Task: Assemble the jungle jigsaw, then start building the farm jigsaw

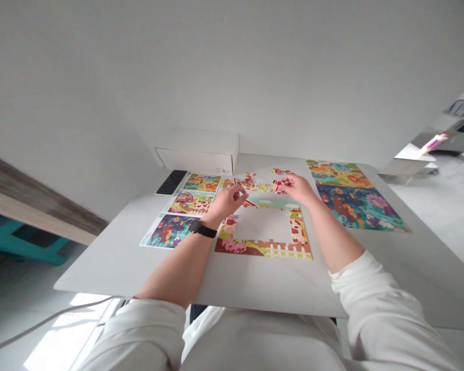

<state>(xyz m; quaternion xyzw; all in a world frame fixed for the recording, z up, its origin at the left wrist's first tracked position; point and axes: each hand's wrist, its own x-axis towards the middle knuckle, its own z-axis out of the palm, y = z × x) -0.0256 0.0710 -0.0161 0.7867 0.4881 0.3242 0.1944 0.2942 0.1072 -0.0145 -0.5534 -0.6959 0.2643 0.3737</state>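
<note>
A jigsaw puzzle border [251, 250] lies on the table, its farm picture joined around a bare middle. My left hand [228, 202], wearing a black watch, is over the border's upper left corner. Its fingers are closed, and a red-and-white edge of a puzzle piece [235, 181] shows above them. My right hand [297, 188] pinches a red puzzle piece [276, 186] beyond the border's top edge. Loose puzzle pieces [250, 179] lie behind the border, between my hands, and more red pieces [280, 171] lie further back.
Left of the border lies a sheet with three pictures [189, 202], beside a black phone [171, 182]. A white box [197, 154] stands at the back against the wall. To the right lie two colourful picture puzzles [355, 203]. The white table [263, 288] ends near my body.
</note>
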